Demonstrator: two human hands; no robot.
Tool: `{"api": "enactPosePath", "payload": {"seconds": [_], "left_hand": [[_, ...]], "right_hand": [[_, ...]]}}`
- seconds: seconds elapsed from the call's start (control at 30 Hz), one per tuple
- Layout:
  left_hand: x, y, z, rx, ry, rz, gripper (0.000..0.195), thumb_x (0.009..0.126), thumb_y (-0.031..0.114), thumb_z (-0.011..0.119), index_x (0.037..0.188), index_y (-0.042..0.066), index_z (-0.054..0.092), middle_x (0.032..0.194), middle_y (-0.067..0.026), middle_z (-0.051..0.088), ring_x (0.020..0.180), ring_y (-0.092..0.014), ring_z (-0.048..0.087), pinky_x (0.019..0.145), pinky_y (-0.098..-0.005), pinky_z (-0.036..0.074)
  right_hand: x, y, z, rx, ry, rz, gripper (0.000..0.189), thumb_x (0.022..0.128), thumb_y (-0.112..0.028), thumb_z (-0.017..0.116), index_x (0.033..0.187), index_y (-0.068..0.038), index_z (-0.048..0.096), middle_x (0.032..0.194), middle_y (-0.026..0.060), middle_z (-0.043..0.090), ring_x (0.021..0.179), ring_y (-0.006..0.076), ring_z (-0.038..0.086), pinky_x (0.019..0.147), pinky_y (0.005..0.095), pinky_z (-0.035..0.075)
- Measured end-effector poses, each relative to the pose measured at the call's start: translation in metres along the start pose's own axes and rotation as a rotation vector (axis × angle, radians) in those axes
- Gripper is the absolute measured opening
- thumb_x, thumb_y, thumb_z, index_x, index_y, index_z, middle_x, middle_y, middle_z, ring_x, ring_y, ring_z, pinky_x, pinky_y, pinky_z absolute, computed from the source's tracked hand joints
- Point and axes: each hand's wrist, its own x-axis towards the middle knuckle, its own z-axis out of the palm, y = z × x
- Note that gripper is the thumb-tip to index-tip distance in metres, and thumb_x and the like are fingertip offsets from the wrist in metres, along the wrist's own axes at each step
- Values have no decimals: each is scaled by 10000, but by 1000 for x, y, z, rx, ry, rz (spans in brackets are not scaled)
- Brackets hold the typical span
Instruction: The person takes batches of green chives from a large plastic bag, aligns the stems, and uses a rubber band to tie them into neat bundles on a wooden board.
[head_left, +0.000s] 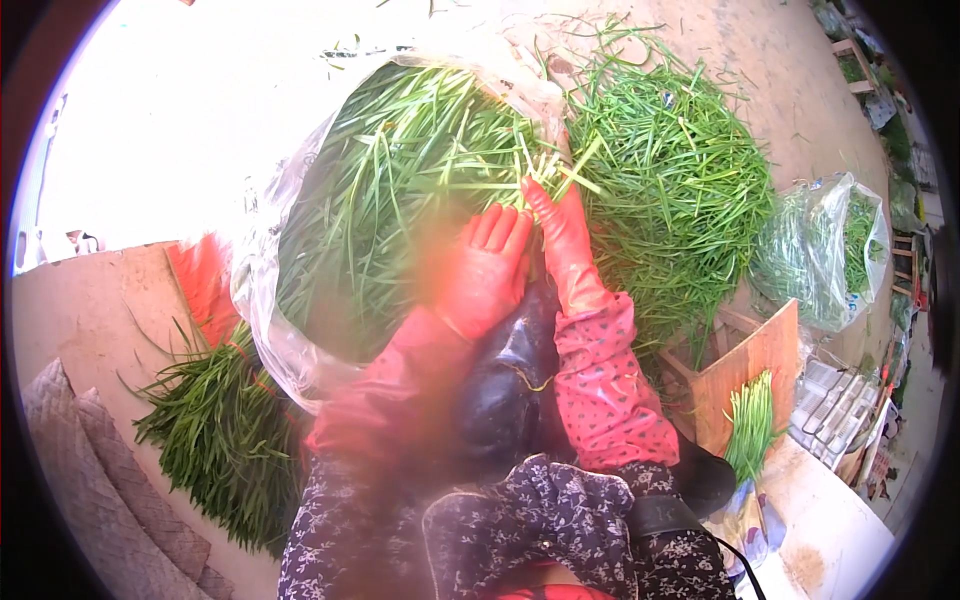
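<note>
Both my hands wear red rubber gloves. My left hand (487, 262) lies with its fingers together against the cut ends of a few leafy green stalks (551, 169), likely garlic chives. My right hand (566, 240) is closed round the same stalks, thumb uppermost, their pale ends pointing up and away from me. Beneath and left of the hands, a large clear plastic bag (281, 330) stands wide, filled with long green leaves (375, 172). A reddish blur covers part of my left hand and forearm, so its grip is hard to judge.
A loose heap of green leaves (675, 172) lies at the right, by a clear bag of greens (817, 247). Tied bundles (232, 435) lie at lower left beside grey quilted cloth (112, 480). A small bunch (750, 427) leans against a wooden board (750, 367).
</note>
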Motion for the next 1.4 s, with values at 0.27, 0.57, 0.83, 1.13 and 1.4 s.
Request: {"api": "enactPosePath", "payload": {"seconds": [0.27,0.57,0.83,1.13,1.4], "left_hand": [[22,-10,-27,-164,309,-209,327,779,20,627,1103,-1,591,1024,-190,641,937,-360,625,833,-395,498],[9,24,16,-194,31,-152,546,758,129,662,1237,-58,478,1142,-244,571,1093,-405,532,940,-431,440],[25,4,-14,-139,297,-86,285,768,-11,616,1050,23,602,969,-166,636,941,-331,607,804,-409,492],[61,-34,45,634,-187,-393,445,734,482,672,890,77,576,765,-122,617,655,-261,636,571,-406,485],[77,-68,67,410,-171,-473,244,768,263,605,891,52,585,824,-212,648,758,-367,657,629,-479,509]], "right_hand": [[20,26,-19,50,80,15,485,748,-15,727,1191,12,530,1008,58,632,859,149,591,781,277,473],[16,3,-47,33,-63,104,386,803,-51,693,1161,-18,553,1019,50,622,905,133,592,794,268,486],[-21,7,-57,183,134,147,397,785,-33,694,1163,-12,572,984,37,637,851,111,600,783,246,485],[-12,20,-58,254,162,188,268,790,-31,685,1051,-16,627,928,34,655,790,117,612,719,252,488],[-15,18,-50,276,166,186,248,779,-23,686,1021,-9,630,928,50,662,784,135,623,707,263,497]]}}
